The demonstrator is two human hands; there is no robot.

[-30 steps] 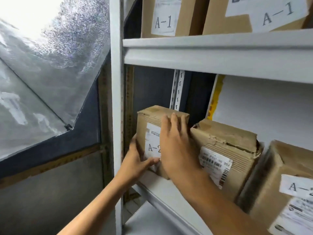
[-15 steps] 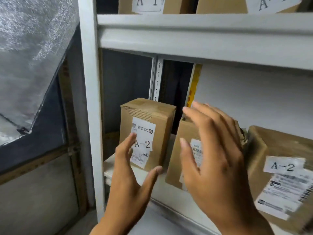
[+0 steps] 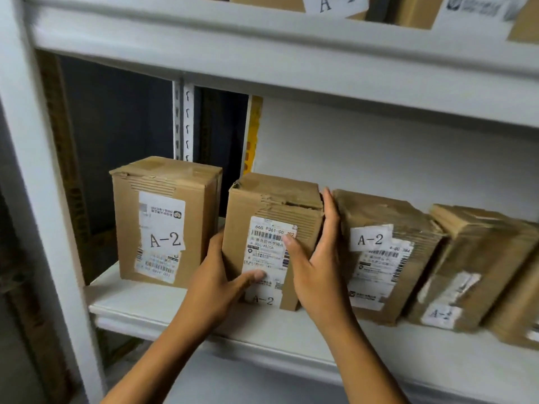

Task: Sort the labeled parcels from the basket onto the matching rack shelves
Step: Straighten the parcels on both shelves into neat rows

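Observation:
Several brown cardboard parcels labelled A-2 stand in a row on the white middle shelf (image 3: 163, 309). My left hand (image 3: 214, 282) grips the left edge of the second parcel (image 3: 274, 199), thumb across its front label and fingers hidden behind its side. My right hand (image 3: 318, 258) presses flat against that parcel's right side, its straight fingers slipped between it and the third parcel (image 3: 379, 217), thumb on the front. The first parcel (image 3: 163, 223) stands upright and free at the left. No basket is in view.
A fourth parcel (image 3: 472, 258) leans at the right, with another beyond it at the frame edge. The upper shelf (image 3: 262, 53) carries parcels marked A-1 (image 3: 335, 4). The rack's white upright (image 3: 29, 199) runs down the left. A gap separates the first and second parcels.
Both hands left the first A-2 parcel, which now stands alone, and moved right onto the second parcel. The view has swung right and nearer to the shelf.

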